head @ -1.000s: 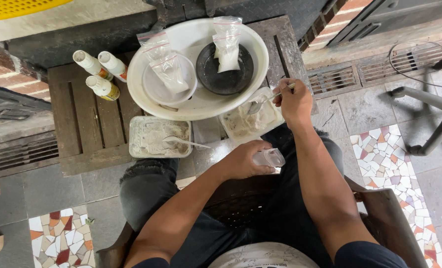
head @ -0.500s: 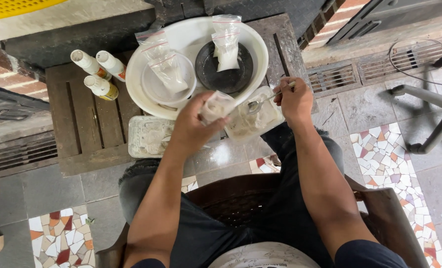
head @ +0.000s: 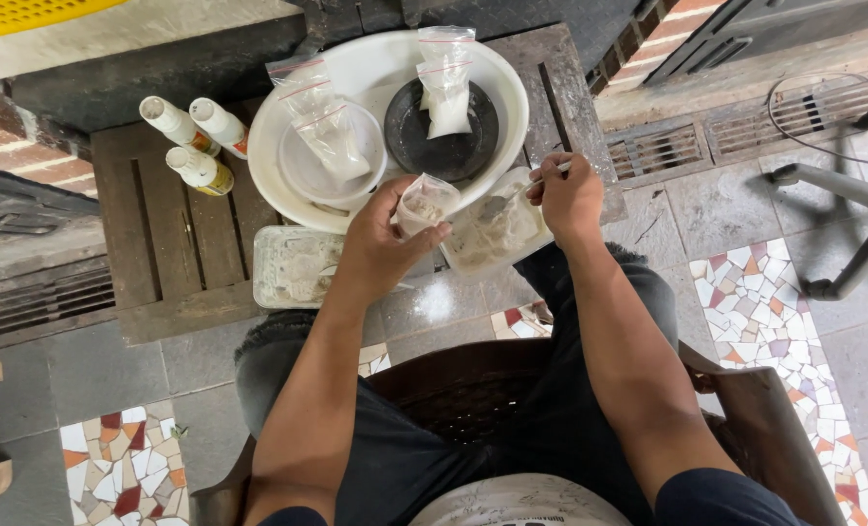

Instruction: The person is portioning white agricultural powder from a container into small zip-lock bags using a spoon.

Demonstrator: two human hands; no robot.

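A dark slatted wooden surface (head: 176,244) carries, just beyond both hands, a wide white plastic basin (head: 512,97) holding a white bowl (head: 302,175) and a black dish (head: 409,136), each with a sealed clear bag standing in it. The left hand (head: 380,244) is closed around a small clear plastic bag (head: 424,203), held mouth-up beside a rectangular clear tray of pale powder (head: 512,234), seemingly so it can take a scoop. The right hand (head: 570,195) pinches a metal spoon (head: 507,200) dipped toward that tray; three white bottles (head: 195,141) stand well off to the left, and nothing blocks the hands.
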